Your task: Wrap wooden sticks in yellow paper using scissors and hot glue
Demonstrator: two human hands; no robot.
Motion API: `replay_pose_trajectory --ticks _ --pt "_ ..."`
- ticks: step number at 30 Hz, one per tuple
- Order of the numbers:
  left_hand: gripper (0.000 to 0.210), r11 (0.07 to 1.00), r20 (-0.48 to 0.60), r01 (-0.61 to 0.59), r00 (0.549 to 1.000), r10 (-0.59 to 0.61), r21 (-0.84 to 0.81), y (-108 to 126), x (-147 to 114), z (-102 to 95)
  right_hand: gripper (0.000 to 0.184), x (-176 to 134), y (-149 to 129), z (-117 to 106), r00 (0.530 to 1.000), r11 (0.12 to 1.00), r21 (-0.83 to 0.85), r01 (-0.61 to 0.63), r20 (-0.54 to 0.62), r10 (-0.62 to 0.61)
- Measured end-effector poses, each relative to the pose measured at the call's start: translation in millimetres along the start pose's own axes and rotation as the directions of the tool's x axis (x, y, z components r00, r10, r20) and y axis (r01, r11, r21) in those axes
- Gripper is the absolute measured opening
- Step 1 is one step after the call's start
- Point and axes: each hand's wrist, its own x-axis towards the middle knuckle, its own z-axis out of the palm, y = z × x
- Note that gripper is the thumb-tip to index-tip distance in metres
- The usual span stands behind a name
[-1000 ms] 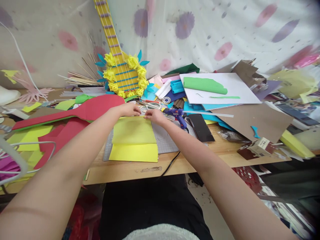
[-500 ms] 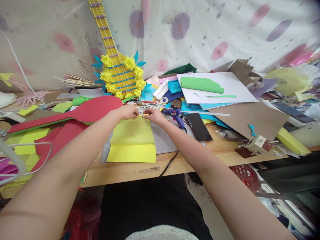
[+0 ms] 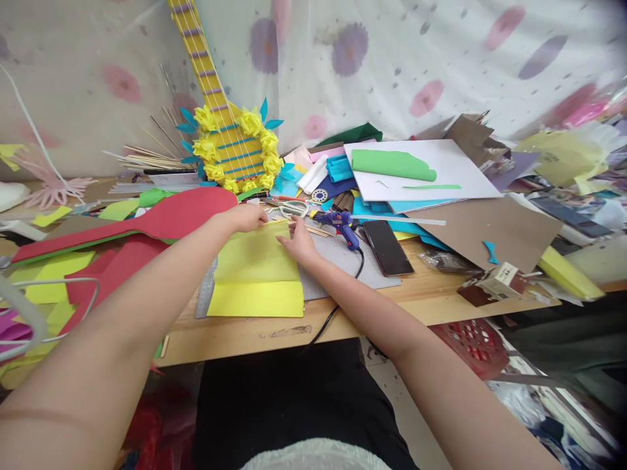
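1. Step in hand, as we judged it: working the far edge of a translucent yellow sheet (image 3: 257, 258), which lay over a brighter yellow layer (image 3: 255, 301) on a grey mat (image 3: 337, 266), left of centre by the near edge of the surface (image 3: 215, 344).
2. Left hand (image 3: 252, 218): fingers closed on the sheet's far edge, by our reading. Right hand (image 3: 300, 247): thumb and fingers spread at its far right corner; whether they touched it, we could not tell. The two hands stood near each other, apart.
3. Next move, in our judgement, called for a steady left pinch and a light right touch, as the sheet looked thin enough to crease.
4. Yellow layers in work: two counted; a single folded piece could not be ruled out.
5. Mat: one. Glue gun (image 3: 341, 225): one, right of the layers.
6. Black phone (image 3: 388, 248): one, right of the glue gun.
7. Scissors (image 3: 294, 209): one pair, beyond the hands.
8. Guitar shapes: two. We noted a yellow flowered guitar (image 3: 240, 156) by the surface's far edge and a red cutout (image 3: 189, 212) toward its left edge.
9. Wooden sticks (image 3: 155, 160): many, too overlapped to count.
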Motion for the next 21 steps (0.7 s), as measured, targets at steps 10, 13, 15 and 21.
replay_pose_trajectory --ticks 10,13,15,21 --pt "0.033 0.991 0.072 0.097 0.992 -0.104 0.089 8 -5 -0.3 0.041 -36 -27 2 0.635 0.779 -0.041 0.626 0.607 -0.479" --pt "0.032 0.986 0.047 0.129 0.99 -0.134 0.102 8 -7 2.0 0.03 -33 -28 3 0.556 0.762 0.025 0.647 0.668 -0.494" --pt "0.032 0.985 0.045 0.153 0.987 -0.157 0.081 6 -10 2.4 0.013 -31 -31 -1 0.497 0.782 0.074 0.619 0.734 -0.463" --pt "0.03 0.989 0.047 0.144 0.989 -0.143 -0.04 4 -19 -4.2 0.008 -22 -38 -25 0.392 0.876 0.024 0.482 0.888 -0.24"
